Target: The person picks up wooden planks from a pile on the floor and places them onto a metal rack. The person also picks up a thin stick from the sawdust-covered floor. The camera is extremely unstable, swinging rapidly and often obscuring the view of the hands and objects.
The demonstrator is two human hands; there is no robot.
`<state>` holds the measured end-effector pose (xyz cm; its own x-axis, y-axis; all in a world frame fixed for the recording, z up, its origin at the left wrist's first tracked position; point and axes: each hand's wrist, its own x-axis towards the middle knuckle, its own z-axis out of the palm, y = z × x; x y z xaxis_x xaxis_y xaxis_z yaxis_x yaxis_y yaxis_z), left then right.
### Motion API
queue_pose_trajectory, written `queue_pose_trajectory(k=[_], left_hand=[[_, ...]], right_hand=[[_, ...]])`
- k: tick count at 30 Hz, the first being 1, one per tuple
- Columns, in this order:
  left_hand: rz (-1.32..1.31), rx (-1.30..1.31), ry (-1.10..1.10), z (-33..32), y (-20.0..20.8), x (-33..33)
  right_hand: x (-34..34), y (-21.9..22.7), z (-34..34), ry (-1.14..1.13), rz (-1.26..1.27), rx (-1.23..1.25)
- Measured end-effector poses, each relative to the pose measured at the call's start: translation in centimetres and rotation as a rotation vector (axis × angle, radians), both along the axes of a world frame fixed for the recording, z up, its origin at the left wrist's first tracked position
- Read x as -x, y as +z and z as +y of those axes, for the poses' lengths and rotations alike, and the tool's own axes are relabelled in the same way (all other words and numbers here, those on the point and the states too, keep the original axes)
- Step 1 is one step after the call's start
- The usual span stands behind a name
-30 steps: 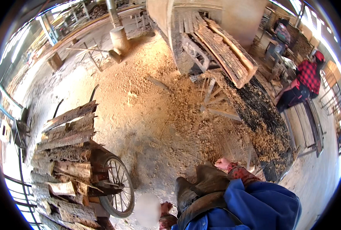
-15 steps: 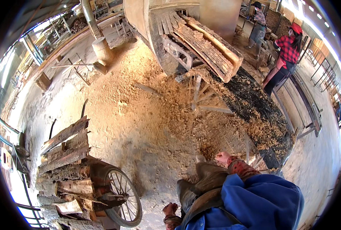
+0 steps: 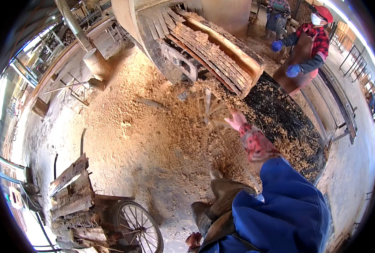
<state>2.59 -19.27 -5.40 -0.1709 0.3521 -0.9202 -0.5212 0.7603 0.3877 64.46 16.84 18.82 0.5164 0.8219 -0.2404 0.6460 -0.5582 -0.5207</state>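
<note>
My right hand (image 3: 237, 119) is stretched forward with its fingers extended and nothing in them. It is just short of the near end of a stack of rough bark-edged wood slabs (image 3: 215, 55), beside the dark sawdust-strewn surface (image 3: 295, 120). A thick squared timber (image 3: 227, 42) lies along the stack's far side. My left hand (image 3: 193, 239) hangs low beside my leg at the bottom edge, small and dark. How its fingers are held is unclear, and no object shows in it.
A two-wheeled cart loaded with bark slabs (image 3: 80, 206) stands at lower left, its spoked wheel (image 3: 141, 227) near my legs. Sawdust (image 3: 132, 109) covers the floor ahead. A co-worker in a red cap and blue gloves (image 3: 311, 46) stands across the dark surface; another person (image 3: 278, 17) is farther back.
My right arm has swung up and forward from beside my body toward the slabs, and its fingers have opened. The co-worker in the red cap has turned to face this way.
</note>
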Motion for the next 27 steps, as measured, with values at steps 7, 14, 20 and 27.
queue_pose_trajectory(k=[7,14,20,27], left_hand=[[-0.094,-0.092,-0.121,5.4,3.6,-9.1],[0.035,-0.016,-0.132,9.9,7.8,-15.0],[0.082,-0.018,-0.09,9.7,6.2,-15.0],[-0.012,-0.019,-0.169,10.5,4.1,-12.1]], right_hand=[[-9.3,-3.0,9.9,0.002,-0.392,-0.013],[-12.2,-4.4,11.8,-0.059,-0.284,0.095],[-11.4,-4.0,13.3,-0.097,-0.158,0.1],[-14.6,-3.6,12.9,-0.157,-0.461,0.104]])
